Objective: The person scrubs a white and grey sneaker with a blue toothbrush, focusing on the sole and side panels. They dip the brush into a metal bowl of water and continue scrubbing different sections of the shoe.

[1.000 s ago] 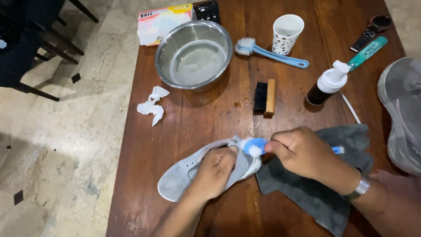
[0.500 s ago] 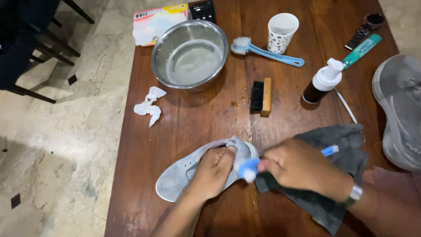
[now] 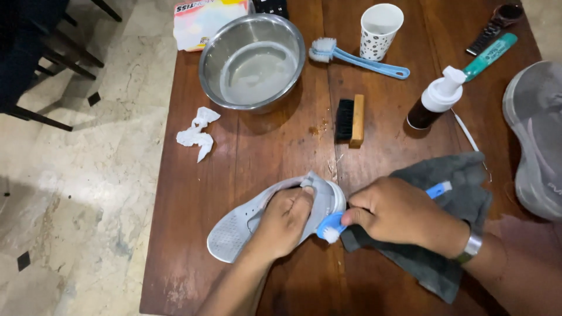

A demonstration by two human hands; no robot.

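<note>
Pressing shoe (image 3: pixel 246 225), left hand (image 3: pixel 285 222); right hand (image 3: pixel 398 213) gripping brush (image 3: pixel 329 227).

Steel bowl (image 3: pixel 252 61), spotted cup (image 3: pixel 380 23), black brush (image 3: pixel 350 120).

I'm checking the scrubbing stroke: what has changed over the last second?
The right hand drew the small blue brush down the heel of the grey shoe, from its top toward the table. The left hand stays pressed on the shoe; bowl and other brushes unmoved.
</note>
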